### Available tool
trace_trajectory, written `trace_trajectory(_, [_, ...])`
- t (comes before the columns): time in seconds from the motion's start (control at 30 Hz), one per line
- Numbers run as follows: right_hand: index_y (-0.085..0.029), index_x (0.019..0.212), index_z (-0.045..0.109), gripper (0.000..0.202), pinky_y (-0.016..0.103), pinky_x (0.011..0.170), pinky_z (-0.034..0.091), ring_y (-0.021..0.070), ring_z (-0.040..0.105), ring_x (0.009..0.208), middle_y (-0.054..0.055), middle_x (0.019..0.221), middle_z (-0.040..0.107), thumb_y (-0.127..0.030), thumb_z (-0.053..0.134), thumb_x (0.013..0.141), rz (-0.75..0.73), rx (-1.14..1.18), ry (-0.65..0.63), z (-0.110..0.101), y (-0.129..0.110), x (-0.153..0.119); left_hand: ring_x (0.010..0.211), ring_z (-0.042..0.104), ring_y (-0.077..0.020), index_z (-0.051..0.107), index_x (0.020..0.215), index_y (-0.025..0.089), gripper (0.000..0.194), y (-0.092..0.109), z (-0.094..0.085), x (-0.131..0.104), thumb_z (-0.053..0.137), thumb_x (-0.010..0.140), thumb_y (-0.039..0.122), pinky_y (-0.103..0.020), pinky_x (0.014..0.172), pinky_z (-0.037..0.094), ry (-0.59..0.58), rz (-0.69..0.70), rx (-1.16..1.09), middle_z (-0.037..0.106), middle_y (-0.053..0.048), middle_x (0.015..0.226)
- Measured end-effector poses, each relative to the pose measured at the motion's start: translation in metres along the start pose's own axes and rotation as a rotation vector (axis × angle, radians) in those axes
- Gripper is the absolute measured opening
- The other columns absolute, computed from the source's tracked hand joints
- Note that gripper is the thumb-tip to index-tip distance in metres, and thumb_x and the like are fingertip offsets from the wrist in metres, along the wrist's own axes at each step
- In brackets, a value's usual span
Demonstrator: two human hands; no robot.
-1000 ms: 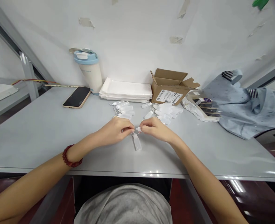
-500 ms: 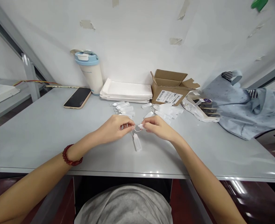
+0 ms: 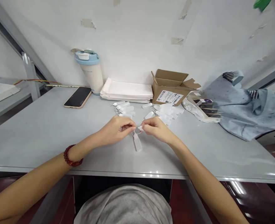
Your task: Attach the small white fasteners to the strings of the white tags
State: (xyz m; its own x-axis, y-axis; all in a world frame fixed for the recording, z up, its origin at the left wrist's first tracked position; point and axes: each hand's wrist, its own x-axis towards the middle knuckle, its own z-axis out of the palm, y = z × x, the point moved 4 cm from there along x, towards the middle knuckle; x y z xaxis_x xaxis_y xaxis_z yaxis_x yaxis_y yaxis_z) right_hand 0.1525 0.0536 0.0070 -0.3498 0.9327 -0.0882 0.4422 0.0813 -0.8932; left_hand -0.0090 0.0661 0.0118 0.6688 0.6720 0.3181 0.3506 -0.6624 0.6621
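Over the grey table, my left hand (image 3: 120, 128) pinches one part of a thin white cord (image 3: 136, 132) between thumb and finger. Facing it, my right hand (image 3: 155, 128) is closed on a small white cap-like piece (image 3: 140, 128) at the cord's other end. A small translucent plastic bottle (image 3: 138, 143) with a white neck hangs from the loop or rests on the table below my fingers; which one I cannot tell. Similar small bottles with cords lie in a left pile (image 3: 125, 108) and a right pile (image 3: 167, 111) just beyond my hands.
At the back stand a tumbler (image 3: 92, 74), a stack of white paper (image 3: 128, 91) and an opened cardboard box (image 3: 166, 95). A phone (image 3: 78, 98) lies left. To the right are a white-wrapped package (image 3: 204, 109) and light-blue cloth (image 3: 242, 109).
My two hands have barely shifted; the cord loop is still between them. The hanging bottle stays almost in place, and the view has moved very slightly.
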Motion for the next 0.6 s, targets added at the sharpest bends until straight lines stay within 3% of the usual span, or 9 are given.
trace_trajectory(0.6, [-0.015, 0.051, 0.053, 0.021, 0.025, 0.048, 0.019, 0.0074, 0.026, 0.05, -0.005, 0.048, 0.032, -0.027, 0.048, 0.068, -0.009, -0.018, -0.004, 0.0046, -0.001, -0.0011, 0.061, 0.053, -0.0101, 0.065, 0.08, 0.013, 0.015, 0.0028, 0.0055, -0.0011, 0.052, 0.086, 0.016, -0.022, 0.061, 0.041, -0.05, 0.032, -0.026, 0.063, -0.001, 0.07])
